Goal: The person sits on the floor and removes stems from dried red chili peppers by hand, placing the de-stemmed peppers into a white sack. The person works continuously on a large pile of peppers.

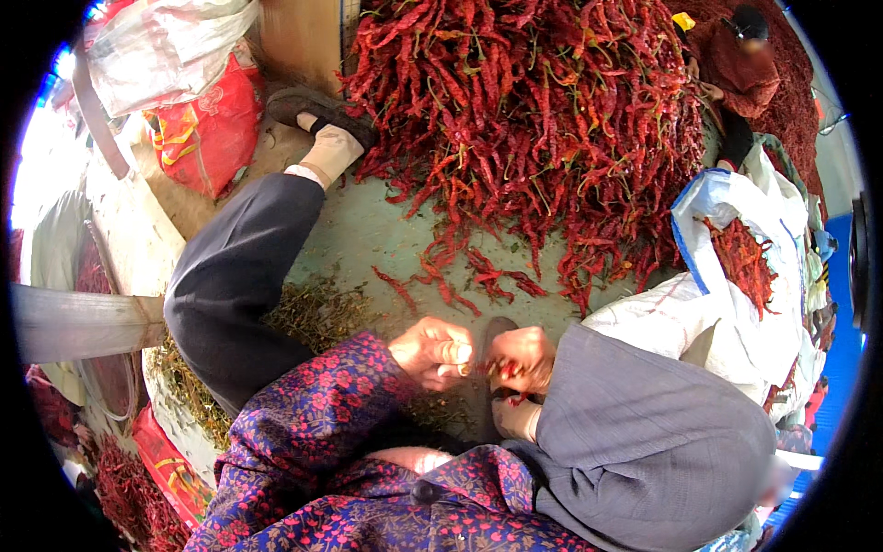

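My left hand (438, 353) is held in front of my lap, thumb and fingers drawn together. Whether a small stem is pinched at its fingertips cannot be made out. Close beside it, my right hand (523, 359) is curled around a dried red chili (509, 369), blurred and partly hidden by the fingers. A large heap of dried red chilies (524, 103), many with pale stems, rises beyond both hands. Several loose chilies (448, 279) lie on the floor between the heap and my hands.
At right, a white woven sack (735, 331) with a blue rim holds chilies. Dry stems and debris (314, 310) lie by my bent leg (238, 276). Red bags (210, 127) stand upper left, a metal post (86, 324) at left. Another person (741, 76) sits beyond the heap.
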Available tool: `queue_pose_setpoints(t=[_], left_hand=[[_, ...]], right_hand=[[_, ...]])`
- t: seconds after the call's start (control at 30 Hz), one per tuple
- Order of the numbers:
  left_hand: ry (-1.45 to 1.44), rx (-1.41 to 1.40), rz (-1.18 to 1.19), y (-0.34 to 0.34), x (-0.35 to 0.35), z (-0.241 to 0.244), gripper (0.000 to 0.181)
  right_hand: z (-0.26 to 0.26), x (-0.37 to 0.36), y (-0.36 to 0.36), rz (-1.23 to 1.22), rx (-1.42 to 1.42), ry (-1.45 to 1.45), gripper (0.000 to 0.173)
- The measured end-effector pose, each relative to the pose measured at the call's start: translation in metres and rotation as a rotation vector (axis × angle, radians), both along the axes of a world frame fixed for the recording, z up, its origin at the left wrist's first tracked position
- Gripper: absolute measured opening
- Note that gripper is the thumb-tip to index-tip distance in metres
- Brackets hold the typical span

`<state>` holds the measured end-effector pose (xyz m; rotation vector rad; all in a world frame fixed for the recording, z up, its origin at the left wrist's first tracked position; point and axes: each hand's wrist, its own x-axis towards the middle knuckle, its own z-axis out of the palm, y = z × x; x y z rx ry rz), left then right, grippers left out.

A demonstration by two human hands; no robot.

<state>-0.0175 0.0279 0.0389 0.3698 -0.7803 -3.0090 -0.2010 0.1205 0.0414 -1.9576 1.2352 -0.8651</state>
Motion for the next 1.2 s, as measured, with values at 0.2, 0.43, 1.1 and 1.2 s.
queue_pose_setpoints(t=[0.2, 0.43, 1.1, 1.2], left_hand=[[-0.263, -1.510, -0.382, 0.014, 0.014, -0.058, 0.015], [-0.297, -1.827, -0.358, 0.024, 0.012, -0.077, 0.014], [-0.383, -1.915, -0.087, 0.009, 0.005, -0.089, 0.014], [-0.408, -1.929, -0.075, 0.003, 0.007, -0.088, 0.013]], right_hand=[[0.040, -0.033, -0.022, -0.952, 0.198, -0.575, 0.022], [0.094, -0.115, -0.011, -0.990, -0.077, -1.063, 0.015], [0.225, -0.111, 0.215, -1.338, -0.193, -0.624, 0.027], [0.214, -0.110, 0.224, -1.407, 0.076, -0.373, 0.025]])
